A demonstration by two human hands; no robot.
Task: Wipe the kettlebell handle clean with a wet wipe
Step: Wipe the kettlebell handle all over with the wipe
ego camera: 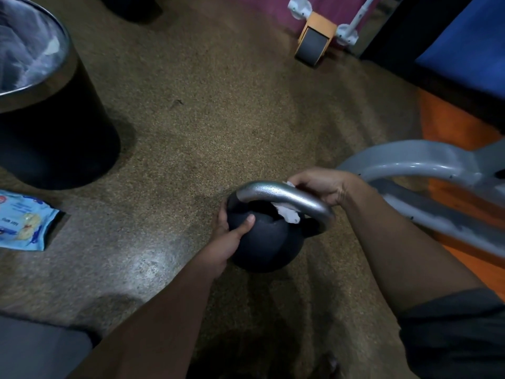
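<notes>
Head view: kettlebell (262, 242), black round body w/ bare-metal loop handle (284, 196), sits on speckled brown floor (218, 119) at lower centre of frame, just in front of the person. Left hand (229, 236) cups the left side of the body, thumb laid across the front, fingers wrapped round the far side; it grips the ball. Right hand (319, 187) is curled over the right part of the handle w/ the wet wipe (287, 213) pinched against the metal; a crumpled white tail of the wipe hangs below the handle, inside the loop, and a small white edge shows above the handle next to the fingers. Handle surface shows small glossy specks; whether moisture or finish, cannot tell. Containers: bin (54, 132), black cylinder w/ shiny metal rim, stands upper left, well apart from the kettlebell; lined w/ a pale crinkled bag, and a small white scrap lies near the inner rim. Wipes pack (24, 222), flat blue pouch w/ printed label, lies on the floor at left edge, near the bin base; opening state not legible. Right side: grey curved metal frame (410, 162) over an orange base (451, 124), near the right forearm. Top right: small orange-bodied wheel unit (314, 39) w/ white fittings, far from the work area.
</notes>
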